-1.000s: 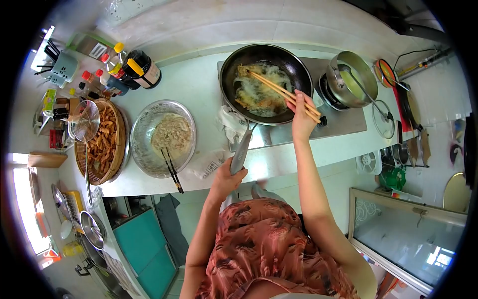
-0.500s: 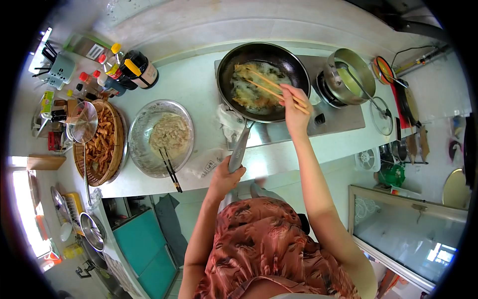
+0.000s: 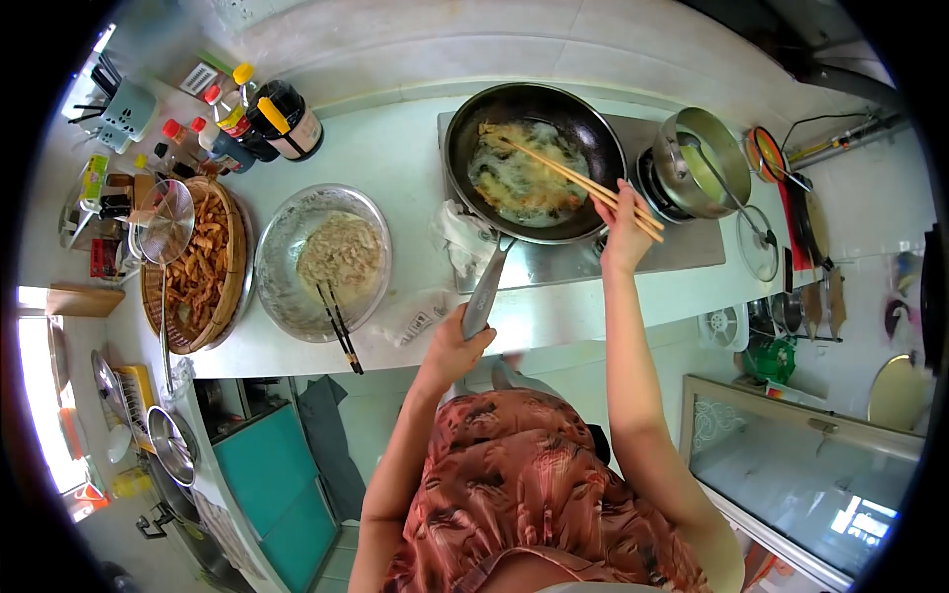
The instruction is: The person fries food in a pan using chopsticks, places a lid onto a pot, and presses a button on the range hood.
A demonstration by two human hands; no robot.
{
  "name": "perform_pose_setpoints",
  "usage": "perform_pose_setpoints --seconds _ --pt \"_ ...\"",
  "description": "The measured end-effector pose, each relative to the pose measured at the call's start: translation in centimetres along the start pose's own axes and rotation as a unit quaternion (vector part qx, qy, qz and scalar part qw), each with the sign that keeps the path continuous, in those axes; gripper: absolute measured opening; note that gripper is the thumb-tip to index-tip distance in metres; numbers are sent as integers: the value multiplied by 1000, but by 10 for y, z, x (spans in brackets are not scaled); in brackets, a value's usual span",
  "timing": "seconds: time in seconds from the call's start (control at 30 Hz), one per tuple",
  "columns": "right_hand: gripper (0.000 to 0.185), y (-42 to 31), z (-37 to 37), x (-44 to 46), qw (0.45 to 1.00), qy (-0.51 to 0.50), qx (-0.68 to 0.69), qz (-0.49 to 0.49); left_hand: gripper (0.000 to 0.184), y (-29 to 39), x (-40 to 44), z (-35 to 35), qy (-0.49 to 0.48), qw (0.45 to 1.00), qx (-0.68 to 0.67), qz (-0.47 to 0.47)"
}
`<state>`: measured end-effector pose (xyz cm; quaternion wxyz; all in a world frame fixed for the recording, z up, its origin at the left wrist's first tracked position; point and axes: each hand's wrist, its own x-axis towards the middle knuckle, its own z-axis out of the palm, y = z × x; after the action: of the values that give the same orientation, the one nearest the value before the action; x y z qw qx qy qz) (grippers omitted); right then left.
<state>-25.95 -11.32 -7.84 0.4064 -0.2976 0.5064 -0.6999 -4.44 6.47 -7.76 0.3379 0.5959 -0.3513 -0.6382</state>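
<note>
My left hand (image 3: 457,346) is wrapped round the grey handle of a dark frying pan (image 3: 603,148), which sits on the stove. Bubbling oil fills the pan's bottom, with browned battered pieces (image 3: 524,193) frying in it. My right hand (image 3: 625,229) grips a pair of long wooden chopsticks (image 3: 568,173) over the pan's right rim. Their tips reach to the pieces at the upper left of the oil. Left of the pan stands a steel bowl (image 3: 282,222) of pale battered food (image 3: 341,255), with dark chopsticks (image 3: 340,331) leaning in it.
A wicker basket (image 3: 240,277) of fried pieces stands at the left, a skimmer (image 3: 166,222) lying over its edge. Bottles (image 3: 287,124) line the back left. On the right burner is a steel pot (image 3: 727,148) with a ladle; a glass lid (image 3: 757,247) lies beside it.
My right hand has moved right and slightly down with the wooden chopsticks, which now slant flatter across the pan. My left hand stays on the pan handle. The view has shifted slightly.
</note>
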Motion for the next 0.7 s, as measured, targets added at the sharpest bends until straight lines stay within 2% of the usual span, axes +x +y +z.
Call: perform_pose_setpoints --seconds 0.17,0.27,0.4,0.53,0.7 --pt "25 -9 -9 0 995 -63 -73 -7 26 -9 4 -1 3 1000 5 21" --pt "28 -3 8 -6 989 -113 -90 -22 25 -8 4 -2 -6 1000 -10 18" --pt "25 13 30 -7 985 -128 -104 -59 24 -7 2 -2 -8 1000 -23 15" --pt "25 14 33 -10 987 -114 -97 -55 22 -11 3 -1 10 1000 11 27" --pt "26 6 13 -8 999 -36 -22 31 30 -3 1 -8 0 997 69 35"
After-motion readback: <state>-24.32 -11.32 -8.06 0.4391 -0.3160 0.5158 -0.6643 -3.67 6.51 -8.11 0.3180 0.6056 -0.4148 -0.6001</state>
